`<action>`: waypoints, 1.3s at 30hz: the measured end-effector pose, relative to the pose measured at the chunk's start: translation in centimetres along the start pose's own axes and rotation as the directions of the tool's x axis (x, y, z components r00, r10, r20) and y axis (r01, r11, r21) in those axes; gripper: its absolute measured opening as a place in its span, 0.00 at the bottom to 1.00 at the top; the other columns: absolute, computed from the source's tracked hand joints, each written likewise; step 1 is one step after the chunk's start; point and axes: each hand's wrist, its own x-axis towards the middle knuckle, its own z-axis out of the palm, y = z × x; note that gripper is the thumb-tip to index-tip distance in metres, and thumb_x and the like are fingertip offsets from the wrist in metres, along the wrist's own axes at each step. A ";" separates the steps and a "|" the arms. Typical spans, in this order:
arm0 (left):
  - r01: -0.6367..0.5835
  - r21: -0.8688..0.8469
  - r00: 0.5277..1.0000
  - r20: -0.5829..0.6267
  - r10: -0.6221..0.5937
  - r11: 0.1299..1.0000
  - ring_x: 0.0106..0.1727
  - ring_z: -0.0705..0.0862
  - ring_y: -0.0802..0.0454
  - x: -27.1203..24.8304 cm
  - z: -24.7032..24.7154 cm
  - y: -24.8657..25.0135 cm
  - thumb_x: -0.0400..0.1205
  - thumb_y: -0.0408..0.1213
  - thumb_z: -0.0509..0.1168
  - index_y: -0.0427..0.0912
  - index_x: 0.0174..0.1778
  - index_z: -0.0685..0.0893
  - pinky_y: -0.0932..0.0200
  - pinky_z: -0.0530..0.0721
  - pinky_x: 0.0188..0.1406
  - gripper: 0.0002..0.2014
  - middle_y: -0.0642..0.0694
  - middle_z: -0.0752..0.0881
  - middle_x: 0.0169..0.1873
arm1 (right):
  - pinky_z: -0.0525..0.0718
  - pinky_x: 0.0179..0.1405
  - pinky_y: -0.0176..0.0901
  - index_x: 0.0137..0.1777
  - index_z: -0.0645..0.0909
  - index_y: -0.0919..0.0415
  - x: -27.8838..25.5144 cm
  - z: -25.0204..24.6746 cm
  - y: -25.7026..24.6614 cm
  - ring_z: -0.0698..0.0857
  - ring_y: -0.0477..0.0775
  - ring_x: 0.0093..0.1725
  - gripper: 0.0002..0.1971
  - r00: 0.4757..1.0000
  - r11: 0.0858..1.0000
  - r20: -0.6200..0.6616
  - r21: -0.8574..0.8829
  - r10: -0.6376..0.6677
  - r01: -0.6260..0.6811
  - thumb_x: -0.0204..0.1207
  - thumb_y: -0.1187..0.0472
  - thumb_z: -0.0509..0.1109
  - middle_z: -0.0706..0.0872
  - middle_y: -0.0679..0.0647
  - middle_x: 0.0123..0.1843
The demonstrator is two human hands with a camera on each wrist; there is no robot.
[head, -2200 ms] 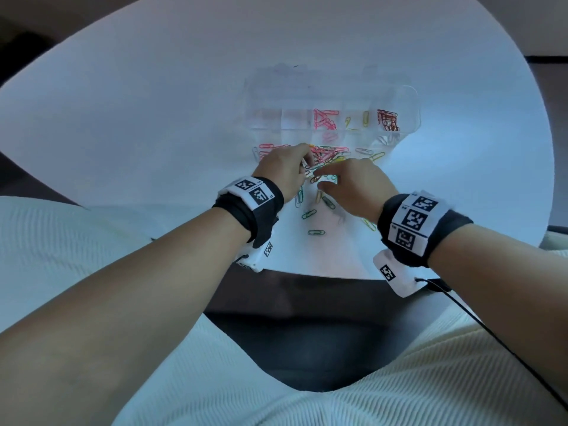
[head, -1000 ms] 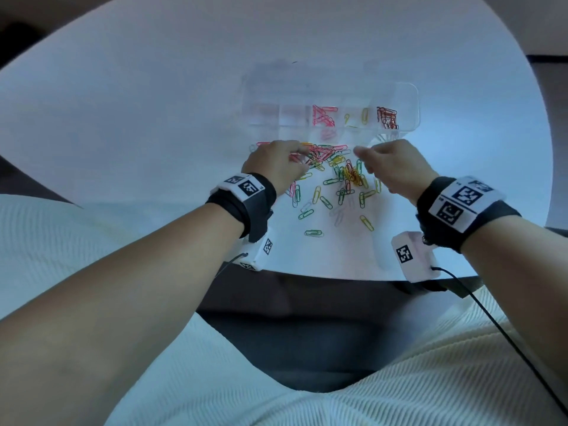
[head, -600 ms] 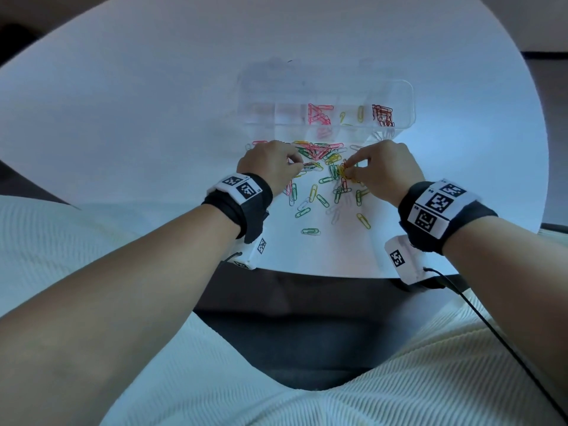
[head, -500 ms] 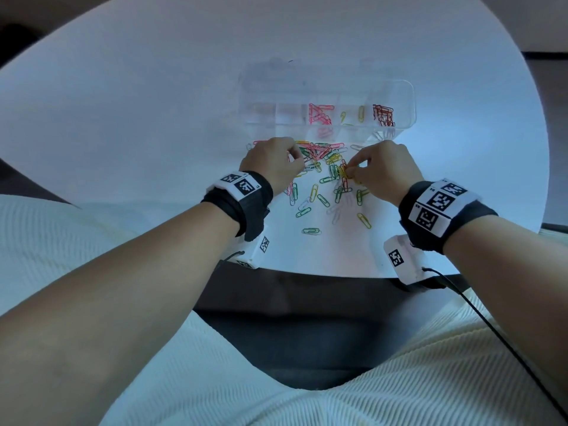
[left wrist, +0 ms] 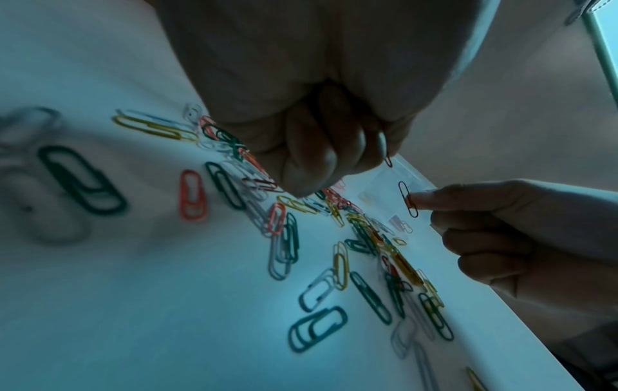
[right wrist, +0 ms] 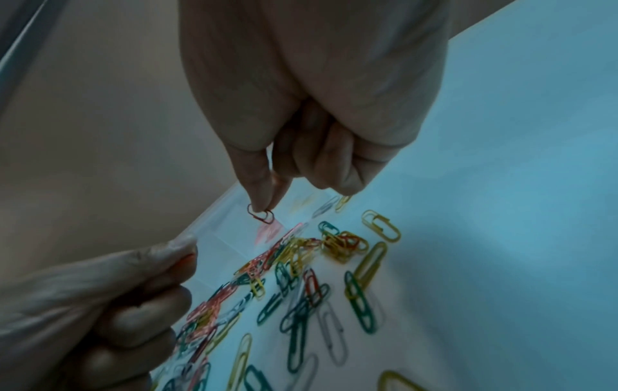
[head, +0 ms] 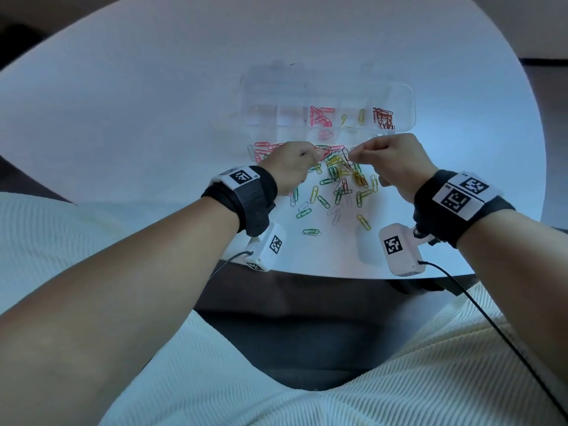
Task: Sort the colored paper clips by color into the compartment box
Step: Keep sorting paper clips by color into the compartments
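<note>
A clear compartment box lies at the far side of the white table; pink clips, yellow clips and dark red clips sit in separate compartments. Loose paper clips of mixed colours are strewn in front of it. My right hand pinches a dark red clip between thumb and forefinger, held just above the pile. My left hand hovers over the pile's left side with its fingers curled, and the tip of a small red clip pokes out of its pinch.
The round table's near edge runs just below my wrists. A black cable trails from the right wrist camera across my lap. Single green and yellow clips lie scattered toward that edge.
My right hand has lifted out of the pile with the dark red clip pinched in it. The left hand stays over the pile's left side.
</note>
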 end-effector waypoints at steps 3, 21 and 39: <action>0.012 -0.066 1.000 0.008 -0.011 0.998 0.18 0.67 0.57 -0.1 0.1 0.0 0.88 0.45 0.57 0.45 0.31 0.70 0.63 0.66 0.21 0.18 0.48 0.69 0.24 | 0.66 0.20 0.37 0.37 0.87 0.57 -0.1 -0.1 -0.2 0.63 0.48 0.21 0.05 0.998 0.991 0.046 0.125 0.038 -0.044 0.73 0.61 0.75 0.72 0.43 0.19; 0.015 -0.207 0.986 0.165 0.020 0.978 0.25 0.67 0.55 -0.7 1.2 4.4 0.79 0.17 0.49 0.34 0.43 0.88 0.64 0.66 0.25 0.21 0.47 0.79 0.26 | 0.55 0.20 0.35 0.32 0.66 0.57 -0.1 -5.0 -5.4 0.56 0.48 0.23 0.08 0.943 0.594 0.174 0.741 0.283 -0.314 0.73 0.62 0.54 0.58 0.49 0.30; 0.153 -0.607 0.978 -0.018 -0.206 0.780 0.33 0.75 0.49 3.3 3.4 12.9 0.83 0.19 0.51 0.28 0.51 0.77 0.65 0.76 0.32 0.09 0.37 0.77 0.35 | 0.72 0.74 0.51 0.79 0.64 0.64 -0.1 -6.4 -6.7 0.66 0.69 0.80 0.32 0.922 0.417 0.157 0.856 0.354 -0.306 0.83 0.44 0.62 0.65 0.72 0.77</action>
